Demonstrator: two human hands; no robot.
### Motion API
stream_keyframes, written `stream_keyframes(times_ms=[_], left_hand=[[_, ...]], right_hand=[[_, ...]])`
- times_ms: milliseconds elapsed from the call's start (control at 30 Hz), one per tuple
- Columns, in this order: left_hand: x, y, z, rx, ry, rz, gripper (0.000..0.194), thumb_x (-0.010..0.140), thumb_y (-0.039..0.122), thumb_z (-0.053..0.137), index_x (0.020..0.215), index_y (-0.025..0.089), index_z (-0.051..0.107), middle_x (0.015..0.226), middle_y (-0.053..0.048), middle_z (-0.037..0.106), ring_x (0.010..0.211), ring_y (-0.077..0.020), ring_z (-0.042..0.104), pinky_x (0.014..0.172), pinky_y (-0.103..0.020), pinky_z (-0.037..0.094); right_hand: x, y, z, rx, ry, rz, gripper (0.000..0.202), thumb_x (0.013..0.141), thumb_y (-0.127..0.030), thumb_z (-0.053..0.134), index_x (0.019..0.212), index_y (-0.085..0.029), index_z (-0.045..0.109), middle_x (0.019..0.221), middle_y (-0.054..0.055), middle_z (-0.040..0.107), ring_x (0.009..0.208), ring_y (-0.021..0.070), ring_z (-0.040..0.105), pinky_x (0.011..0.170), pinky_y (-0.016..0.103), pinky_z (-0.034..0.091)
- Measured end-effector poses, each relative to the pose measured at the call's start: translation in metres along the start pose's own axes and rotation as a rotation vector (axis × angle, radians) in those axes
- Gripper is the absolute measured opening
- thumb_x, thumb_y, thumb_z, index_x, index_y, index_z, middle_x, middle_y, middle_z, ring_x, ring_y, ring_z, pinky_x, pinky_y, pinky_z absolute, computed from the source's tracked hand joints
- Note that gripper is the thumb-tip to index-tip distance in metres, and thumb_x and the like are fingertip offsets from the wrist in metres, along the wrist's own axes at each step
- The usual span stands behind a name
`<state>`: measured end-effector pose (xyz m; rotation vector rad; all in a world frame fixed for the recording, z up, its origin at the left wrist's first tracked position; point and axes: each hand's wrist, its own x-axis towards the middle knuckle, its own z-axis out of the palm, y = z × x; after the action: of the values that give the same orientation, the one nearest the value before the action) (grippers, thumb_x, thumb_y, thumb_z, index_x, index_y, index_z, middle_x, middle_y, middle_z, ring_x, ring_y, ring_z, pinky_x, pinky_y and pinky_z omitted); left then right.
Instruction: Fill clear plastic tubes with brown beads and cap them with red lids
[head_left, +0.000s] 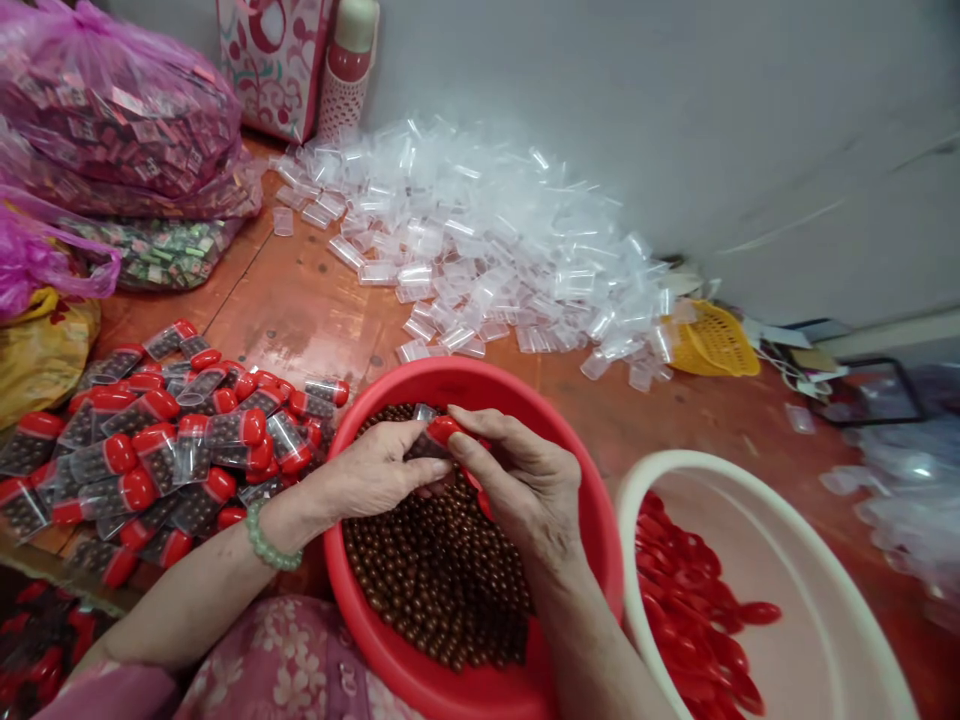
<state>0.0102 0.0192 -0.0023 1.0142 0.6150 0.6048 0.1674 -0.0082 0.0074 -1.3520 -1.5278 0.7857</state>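
Observation:
Over a red basin of glossy brown beads, both hands meet at one small container. My left hand, with a green bead bracelet on the wrist, holds the clear container, which has dark contents. My right hand pinches the red cap at the container's end. More red plastic shows under the right fingers, partly hidden by them. Filled containers with red caps lie piled at the left. A white tub at the right holds loose red caps.
Many clear empty containers are heaped against the wall. A yellow basket lies at their right end. Pink plastic bags, a patterned bag and a flask stand at the back left. Clear pieces lie far right.

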Motion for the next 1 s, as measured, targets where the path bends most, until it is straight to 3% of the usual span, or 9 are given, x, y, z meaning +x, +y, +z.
stream_keyframes(times_ms=[267, 433, 533, 633, 800, 1000], left_hand=[[0.002, -0.004, -0.003, 0.091, -0.024, 0.028, 0.016, 0.081, 0.021, 0.06, 0.096, 0.014, 0.064, 0.091, -0.003, 0.064, 0.09, -0.0175, 0.057, 0.089, -0.033, 0.044], [0.002, -0.003, -0.004, 0.047, -0.013, 0.023, 0.017, 0.08, 0.017, 0.059, 0.096, 0.014, 0.066, 0.09, -0.003, 0.065, 0.091, -0.0178, 0.056, 0.093, -0.033, 0.042], [0.001, -0.001, -0.003, -0.111, -0.013, -0.017, 0.014, 0.077, 0.02, 0.064, 0.089, 0.013, 0.065, 0.082, -0.001, 0.062, 0.078, -0.0141, 0.055, 0.082, -0.03, 0.044], [0.002, 0.0, -0.002, -0.326, -0.056, -0.067, 0.027, 0.069, 0.03, 0.076, 0.085, 0.011, 0.065, 0.075, -0.001, 0.061, 0.071, -0.0126, 0.055, 0.074, -0.028, 0.045], [0.004, -0.002, -0.001, -0.399, -0.004, -0.085, 0.038, 0.062, 0.034, 0.084, 0.085, 0.009, 0.068, 0.078, -0.004, 0.065, 0.074, -0.0127, 0.058, 0.079, -0.029, 0.045], [0.004, -0.002, -0.001, -0.37, -0.013, -0.068, 0.04, 0.059, 0.037, 0.086, 0.083, 0.01, 0.068, 0.076, -0.002, 0.066, 0.072, -0.0117, 0.057, 0.079, -0.028, 0.046]], right_hand=[[0.002, -0.005, -0.018, -0.191, -0.226, -0.132, 0.017, 0.09, -0.023, 0.059, 0.103, -0.024, 0.069, 0.096, 0.006, 0.072, 0.088, 0.0192, 0.068, 0.077, 0.035, 0.058], [0.0, -0.009, -0.016, -0.402, -0.186, -0.365, 0.028, 0.087, -0.022, 0.063, 0.115, -0.024, 0.062, 0.102, 0.009, 0.071, 0.092, 0.0226, 0.068, 0.079, 0.039, 0.058], [-0.002, -0.008, -0.011, -0.542, -0.227, -0.468, 0.057, 0.08, -0.04, 0.071, 0.13, -0.021, 0.05, 0.111, 0.015, 0.068, 0.1, 0.0286, 0.066, 0.082, 0.044, 0.057], [-0.002, -0.006, -0.004, -0.689, -0.239, -0.524, 0.079, 0.076, -0.05, 0.072, 0.138, -0.015, 0.039, 0.114, 0.02, 0.064, 0.105, 0.0336, 0.062, 0.082, 0.049, 0.055], [0.0, 0.0, 0.009, -0.766, -0.147, -0.623, 0.07, 0.08, -0.033, 0.063, 0.14, -0.014, 0.032, 0.107, 0.018, 0.063, 0.096, 0.0312, 0.063, 0.076, 0.046, 0.053], [0.0, 0.0, 0.011, -0.751, -0.131, -0.613, 0.066, 0.076, -0.027, 0.059, 0.137, -0.019, 0.035, 0.1, 0.013, 0.063, 0.087, 0.0282, 0.063, 0.072, 0.042, 0.052]])
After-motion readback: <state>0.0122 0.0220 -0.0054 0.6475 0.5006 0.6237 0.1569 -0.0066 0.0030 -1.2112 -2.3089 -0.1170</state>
